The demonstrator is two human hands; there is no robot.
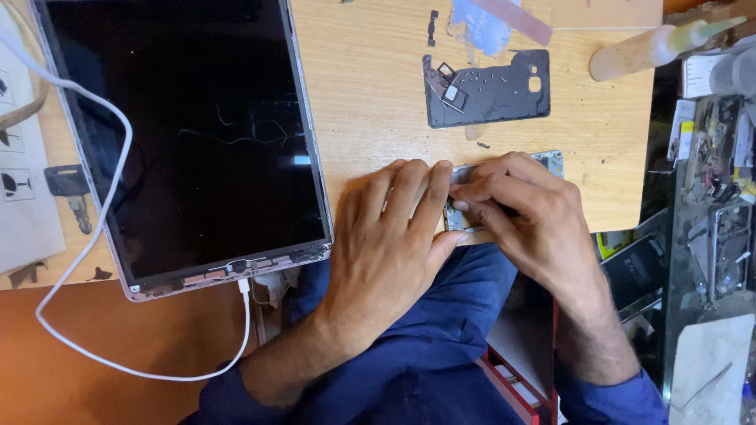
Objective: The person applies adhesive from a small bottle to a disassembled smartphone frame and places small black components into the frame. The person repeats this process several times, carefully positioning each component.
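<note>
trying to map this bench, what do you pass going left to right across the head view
key → white cable → tablet → left hand → phone frame under both hands → right hand → glue bottle → cluttered side shelf. The dark back cover lies farther back, above the hands.

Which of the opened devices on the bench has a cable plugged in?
The large tablet at left: a white cable enters its bottom edge. The phone frame under both hands has none.
</note>
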